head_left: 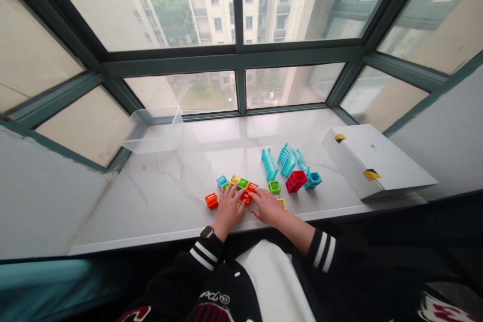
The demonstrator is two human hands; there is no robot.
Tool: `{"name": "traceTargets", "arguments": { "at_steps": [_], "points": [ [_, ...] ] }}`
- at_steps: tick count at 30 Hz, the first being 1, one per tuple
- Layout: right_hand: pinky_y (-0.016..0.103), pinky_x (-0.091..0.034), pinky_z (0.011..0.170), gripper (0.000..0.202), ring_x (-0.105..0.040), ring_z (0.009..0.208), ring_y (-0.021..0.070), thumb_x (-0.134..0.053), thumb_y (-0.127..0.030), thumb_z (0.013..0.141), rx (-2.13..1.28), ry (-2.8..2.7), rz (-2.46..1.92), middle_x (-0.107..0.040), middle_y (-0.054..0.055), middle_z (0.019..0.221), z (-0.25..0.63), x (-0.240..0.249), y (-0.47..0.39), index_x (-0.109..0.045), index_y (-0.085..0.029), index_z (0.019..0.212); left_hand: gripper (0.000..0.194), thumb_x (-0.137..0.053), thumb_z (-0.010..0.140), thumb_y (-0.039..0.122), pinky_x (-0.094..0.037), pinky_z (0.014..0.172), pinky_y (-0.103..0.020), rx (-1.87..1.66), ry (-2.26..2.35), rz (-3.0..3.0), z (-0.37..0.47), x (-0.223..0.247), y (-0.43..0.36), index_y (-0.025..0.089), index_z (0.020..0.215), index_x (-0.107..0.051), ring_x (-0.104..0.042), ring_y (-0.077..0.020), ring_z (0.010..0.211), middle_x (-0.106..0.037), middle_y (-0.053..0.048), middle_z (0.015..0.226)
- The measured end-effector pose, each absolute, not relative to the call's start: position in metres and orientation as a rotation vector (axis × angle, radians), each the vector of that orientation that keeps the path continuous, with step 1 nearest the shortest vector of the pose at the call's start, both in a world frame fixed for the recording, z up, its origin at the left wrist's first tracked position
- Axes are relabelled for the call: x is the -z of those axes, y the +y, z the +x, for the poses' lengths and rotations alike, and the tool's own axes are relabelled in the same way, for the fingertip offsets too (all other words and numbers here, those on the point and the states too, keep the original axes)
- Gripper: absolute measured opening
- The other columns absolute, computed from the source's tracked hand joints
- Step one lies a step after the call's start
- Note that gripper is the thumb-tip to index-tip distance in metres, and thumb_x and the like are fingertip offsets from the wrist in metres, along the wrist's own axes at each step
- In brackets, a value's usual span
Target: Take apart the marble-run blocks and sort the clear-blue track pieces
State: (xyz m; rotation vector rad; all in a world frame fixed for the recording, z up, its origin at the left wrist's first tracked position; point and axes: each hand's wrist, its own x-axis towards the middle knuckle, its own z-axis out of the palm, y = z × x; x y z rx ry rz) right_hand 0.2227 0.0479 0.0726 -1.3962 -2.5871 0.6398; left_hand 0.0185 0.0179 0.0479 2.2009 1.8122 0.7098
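Green-framed windows [302, 55] stand behind a white windowsill [151, 206]. Near its front edge, the person's left hand [229, 208] and right hand [267, 206] meet at a red block [246, 196], fingers loosely bent (whether either hand grips it, one cannot tell). Just beyond sit a green block [243, 183] and a yellow block [234, 179]; an orange block [212, 200] lies left. Farther out are clear blue tracks [269, 164], a plastic bin [154, 133] at left and a white box [381, 156] at right.
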Motion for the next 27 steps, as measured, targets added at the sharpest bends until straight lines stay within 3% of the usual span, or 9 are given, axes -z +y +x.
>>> {"name": "traceTargets", "arguments": {
  "at_steps": [7, 12, 16, 21, 24, 27],
  "points": [
    [0.051, -0.041, 0.12, 0.061, -0.051, 0.141, 0.034, -0.074, -0.025, 0.09, -0.703, -2.564, -1.317, -0.056, 0.018, 0.151, 0.225, -0.076, 0.051, -0.056, -0.02, 0.149, 0.037, -0.056, 0.102, 0.032, -0.025, 0.128, -0.064, -0.731, 1.815, 2.189, 0.018, -0.048, 0.019, 0.027, 0.136, -0.067, -0.043, -0.0355, 0.15, -0.056, -0.008, 0.157],
    [0.046, -0.046, 0.114, 0.048, -0.057, 0.13, 0.0315, -0.073, -0.026, 0.091, -0.711, -2.547, -1.281, -0.061, 0.015, 0.138, 0.222, -0.079, 0.05, -0.064, -0.021, 0.138, 0.022, -0.055, 0.102, 0.032, -0.026, 0.128, -0.063, -0.699, 1.825, 2.208, 0.017, -0.049, 0.018, 0.022, 0.11, -0.073, -0.042, -0.035, 0.151, -0.054, -0.01, 0.159],
    [0.043, -0.046, 0.114, 0.043, -0.057, 0.128, 0.0296, -0.068, -0.022, 0.093, -0.622, -2.493, -1.364, -0.058, 0.014, 0.14, 0.221, -0.084, 0.051, -0.064, -0.021, 0.135, 0.019, -0.056, 0.101, 0.03, -0.028, 0.127, -0.062, -0.689, 1.82, 2.216, 0.016, -0.052, 0.016, 0.022, 0.103, -0.073, -0.043, -0.0349, 0.15, -0.056, -0.01, 0.157],
    [0.042, -0.046, 0.113, 0.054, -0.055, 0.134, 0.0311, -0.065, -0.018, 0.093, -0.659, -2.536, -1.489, -0.053, 0.018, 0.149, 0.216, -0.086, 0.057, -0.053, -0.018, 0.146, 0.027, -0.057, 0.1, 0.028, -0.027, 0.128, -0.061, -0.731, 1.821, 2.157, 0.014, -0.055, 0.015, 0.023, 0.123, -0.07, -0.046, -0.0333, 0.149, -0.059, -0.01, 0.154],
    [0.041, -0.047, 0.109, 0.058, -0.058, 0.13, 0.0306, -0.064, -0.016, 0.093, -0.673, -2.564, -1.511, -0.057, 0.018, 0.145, 0.212, -0.089, 0.062, -0.049, -0.018, 0.149, 0.041, -0.056, 0.1, 0.028, -0.027, 0.128, -0.06, -0.742, 1.818, 2.153, 0.013, -0.053, 0.015, 0.025, 0.14, -0.063, -0.046, -0.0325, 0.149, -0.059, -0.009, 0.154],
    [0.038, -0.051, 0.1, 0.062, -0.063, 0.122, 0.0302, -0.067, -0.017, 0.092, -0.653, -2.556, -1.588, -0.06, 0.017, 0.138, 0.208, -0.092, 0.065, -0.046, -0.02, 0.15, 0.045, -0.054, 0.101, 0.028, -0.026, 0.129, -0.059, -0.725, 1.834, 2.177, 0.013, -0.049, 0.015, 0.027, 0.145, -0.061, -0.045, -0.0324, 0.149, -0.058, -0.008, 0.155]
  ]
}}
